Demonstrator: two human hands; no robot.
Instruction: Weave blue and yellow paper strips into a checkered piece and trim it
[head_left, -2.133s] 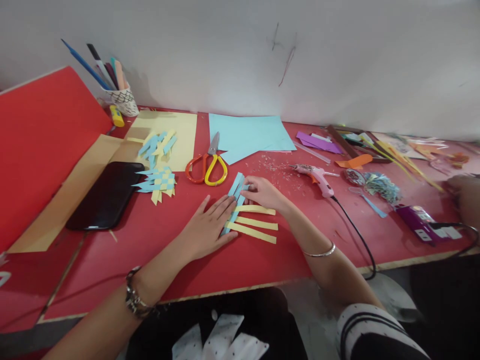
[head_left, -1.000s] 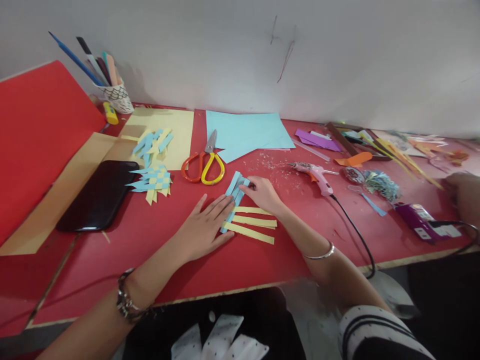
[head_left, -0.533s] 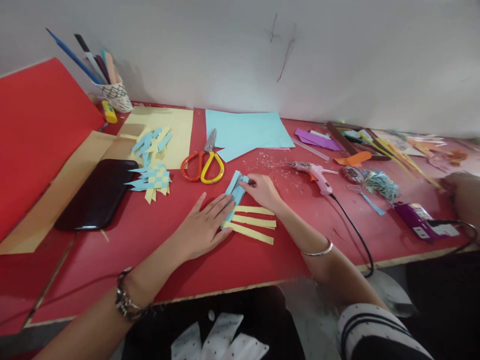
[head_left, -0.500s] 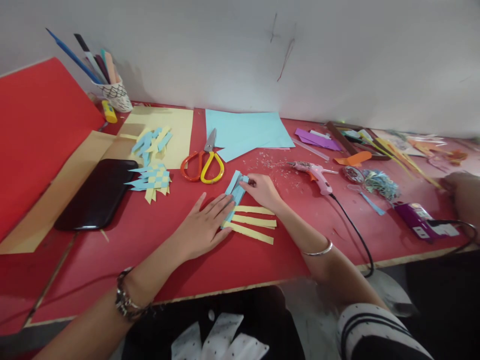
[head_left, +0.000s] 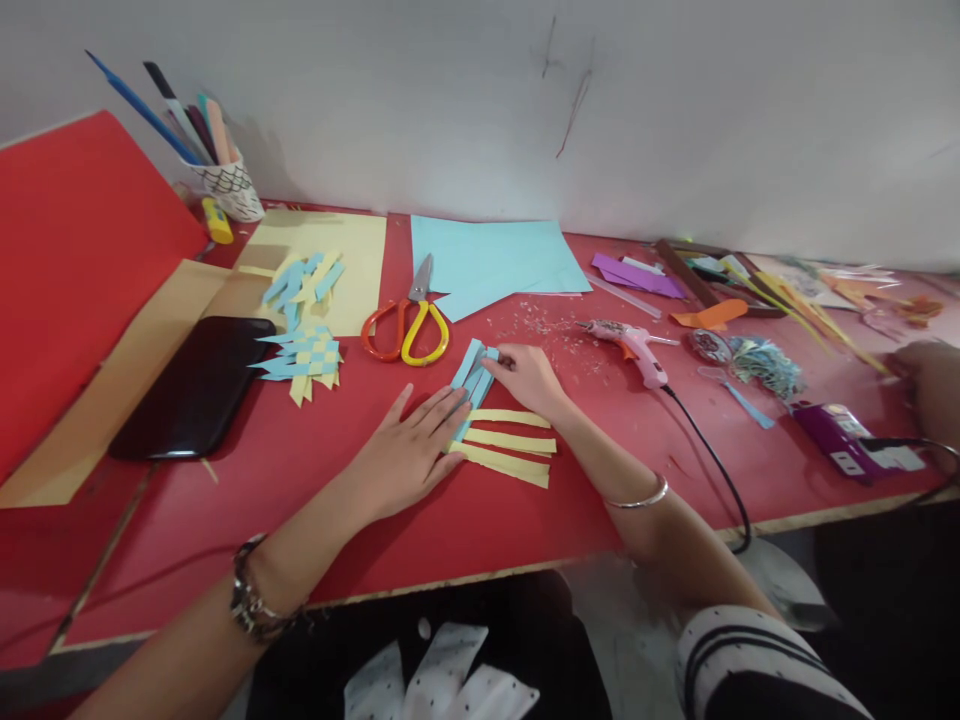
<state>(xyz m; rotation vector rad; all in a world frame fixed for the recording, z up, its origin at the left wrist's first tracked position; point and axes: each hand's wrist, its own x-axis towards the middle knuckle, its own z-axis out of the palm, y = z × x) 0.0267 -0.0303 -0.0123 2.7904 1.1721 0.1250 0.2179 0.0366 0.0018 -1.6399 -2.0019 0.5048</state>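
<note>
My left hand (head_left: 409,450) lies flat with fingers spread, pressing on blue paper strips (head_left: 474,378) on the red table. With thumb and fingers pinched, my right hand (head_left: 525,380) grips the upper end of one blue strip. Several yellow paper strips (head_left: 514,440) stick out to the right from under the blue ones; where they cross is partly hidden by my left fingers. Scissors (head_left: 420,315) with one red and one yellow handle rest just beyond my hands. A finished-looking blue and yellow woven piece (head_left: 311,360) lies to the left.
At left are a black phone (head_left: 193,388), loose short strips (head_left: 300,285) and a cup of pens (head_left: 232,188). Behind lies a blue sheet (head_left: 499,255). A pink glue gun (head_left: 634,350), its cord, and a purple power box (head_left: 840,440) are to the right, near another person's arm (head_left: 926,390).
My right hand has shifted very slightly, still pinching the blue strip. The left hand stays in place on the strips.
</note>
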